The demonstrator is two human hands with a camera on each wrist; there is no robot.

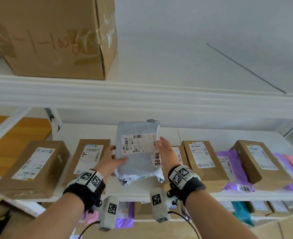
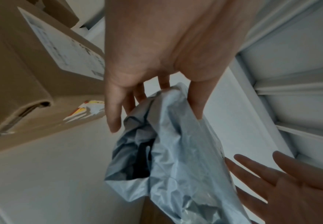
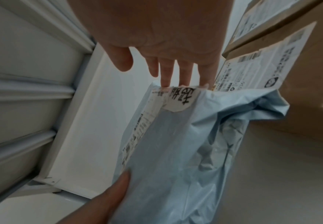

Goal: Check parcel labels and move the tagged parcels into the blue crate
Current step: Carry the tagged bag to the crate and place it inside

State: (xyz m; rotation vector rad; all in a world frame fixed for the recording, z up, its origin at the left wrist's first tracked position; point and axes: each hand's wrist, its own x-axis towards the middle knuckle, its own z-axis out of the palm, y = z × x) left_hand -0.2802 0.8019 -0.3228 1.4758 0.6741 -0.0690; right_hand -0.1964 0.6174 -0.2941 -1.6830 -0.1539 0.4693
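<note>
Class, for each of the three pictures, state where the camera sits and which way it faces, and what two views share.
Head: worn on the head, facing forward and down at the white shelf; both forearms show.
Left wrist: looks along the left hand, which grips the pale blue plastic mailer bag.
Right wrist: looks along the open right hand to the bag's handwritten white tag.
Both wrist views share the bag.

We are reaching both forearms forward; our left hand (image 1: 111, 161) is pinching with its thumb, our right hand (image 1: 167, 151) is pressing with straight fingers.
</note>
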